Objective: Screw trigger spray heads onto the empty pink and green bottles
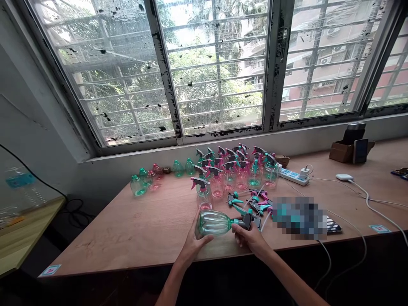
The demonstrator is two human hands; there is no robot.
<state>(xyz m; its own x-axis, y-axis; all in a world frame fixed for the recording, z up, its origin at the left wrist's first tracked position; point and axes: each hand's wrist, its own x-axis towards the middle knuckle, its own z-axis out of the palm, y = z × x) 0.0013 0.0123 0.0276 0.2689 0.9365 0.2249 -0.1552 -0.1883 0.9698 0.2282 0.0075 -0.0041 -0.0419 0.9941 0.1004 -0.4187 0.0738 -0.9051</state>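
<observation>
A clear green spray bottle (214, 223) lies on its side in the air above the table's front edge, its neck pointing right. Around its base curl the fingers of my left hand (198, 238). At the neck, my right hand (250, 236) grips the dark grey and teal trigger sprayer head (245, 220), which sits at the bottle's mouth. Whether it is fully screwed on cannot be seen. Just behind stands a pink bottle (204, 199) with a trigger head. Loose trigger heads (259, 204) with dip tubes lie in a pile behind my right hand.
Rows of pink and green bottles with trigger heads (229, 174) stand near the window wall. Several headless bottles (138, 185) are at the back left. A power strip (293, 175), white cables, a blurred patch (299, 217) and a cardboard box (340, 151) occupy the wooden table's (127, 229) right side.
</observation>
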